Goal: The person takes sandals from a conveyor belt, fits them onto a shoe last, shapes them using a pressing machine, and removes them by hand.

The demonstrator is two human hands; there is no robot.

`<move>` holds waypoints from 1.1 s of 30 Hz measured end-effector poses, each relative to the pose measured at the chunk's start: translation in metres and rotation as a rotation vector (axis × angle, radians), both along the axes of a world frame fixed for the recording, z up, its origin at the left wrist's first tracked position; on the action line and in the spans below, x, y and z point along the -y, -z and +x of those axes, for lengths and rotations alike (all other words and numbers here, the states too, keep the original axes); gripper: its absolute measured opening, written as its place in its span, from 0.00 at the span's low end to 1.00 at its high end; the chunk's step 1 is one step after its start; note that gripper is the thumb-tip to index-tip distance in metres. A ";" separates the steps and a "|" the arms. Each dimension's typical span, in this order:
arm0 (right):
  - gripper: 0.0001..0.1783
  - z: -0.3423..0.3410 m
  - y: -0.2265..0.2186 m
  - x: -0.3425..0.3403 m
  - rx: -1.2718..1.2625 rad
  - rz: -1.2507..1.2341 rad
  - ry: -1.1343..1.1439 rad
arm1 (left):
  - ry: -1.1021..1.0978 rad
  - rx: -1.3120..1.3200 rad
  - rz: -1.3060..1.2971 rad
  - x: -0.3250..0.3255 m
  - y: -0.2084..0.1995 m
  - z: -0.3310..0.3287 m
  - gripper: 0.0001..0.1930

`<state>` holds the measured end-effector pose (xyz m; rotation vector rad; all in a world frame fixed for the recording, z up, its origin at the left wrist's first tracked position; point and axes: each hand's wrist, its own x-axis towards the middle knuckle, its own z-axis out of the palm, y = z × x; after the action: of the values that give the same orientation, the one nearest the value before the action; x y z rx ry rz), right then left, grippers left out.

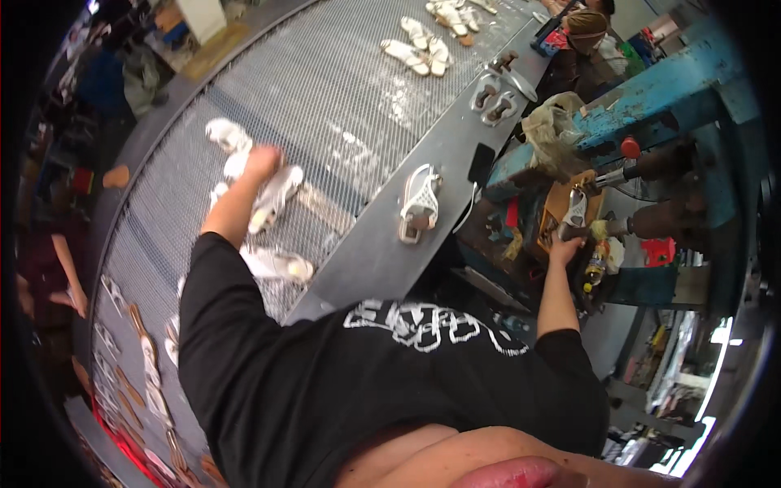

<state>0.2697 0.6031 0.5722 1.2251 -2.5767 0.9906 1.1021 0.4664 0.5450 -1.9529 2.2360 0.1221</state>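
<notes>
My left hand is over the mesh belt, among several white sandals. Its fingers curl down and look closed; what they hold, if anything, is hidden. One white sandal lies right beside this hand, and another is nearer to me. On my right, my right hand is at the blue machine, with its fingers closed round the near end of a white sandal. That sandal stands in front of the machine's dark cylindrical parts.
A metal ledge edges the belt, bearing a white sandal on a form and a pair of grey-white sandals. More white sandals lie farther up the belt. A plastic bag drapes the machine. Other people are at left and far right.
</notes>
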 end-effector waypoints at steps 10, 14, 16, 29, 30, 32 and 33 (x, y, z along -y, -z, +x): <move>0.36 0.193 -0.060 -0.109 0.813 -0.383 -0.387 | -0.536 -1.231 -0.446 -0.185 -0.104 -0.168 0.30; 0.35 0.264 -0.097 -0.099 1.006 -0.350 -0.612 | -0.473 -2.311 1.348 -0.232 -0.091 -0.322 0.20; 0.37 0.287 -0.107 -0.101 1.059 -0.248 -0.680 | -0.311 -2.144 1.380 -0.207 -0.130 -0.360 0.23; 0.40 0.194 -0.128 -0.153 0.860 -0.202 -0.842 | 0.261 -1.695 0.142 -0.176 -0.064 -0.532 0.20; 0.41 0.186 -0.118 -0.151 0.882 -0.341 -0.769 | 0.297 -1.784 0.254 -0.205 -0.092 -0.550 0.19; 0.43 0.158 -0.104 -0.152 0.714 -0.333 -0.619 | 0.196 -1.497 0.947 -0.211 -0.132 -0.541 0.23; 0.43 0.149 -0.114 -0.150 0.577 -0.345 -0.594 | 0.332 -1.412 0.786 -0.205 -0.129 -0.540 0.27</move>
<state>0.4191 0.7527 0.6866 1.8516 -2.2354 2.0669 0.5616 0.6719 0.6743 -0.9888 2.2937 2.4518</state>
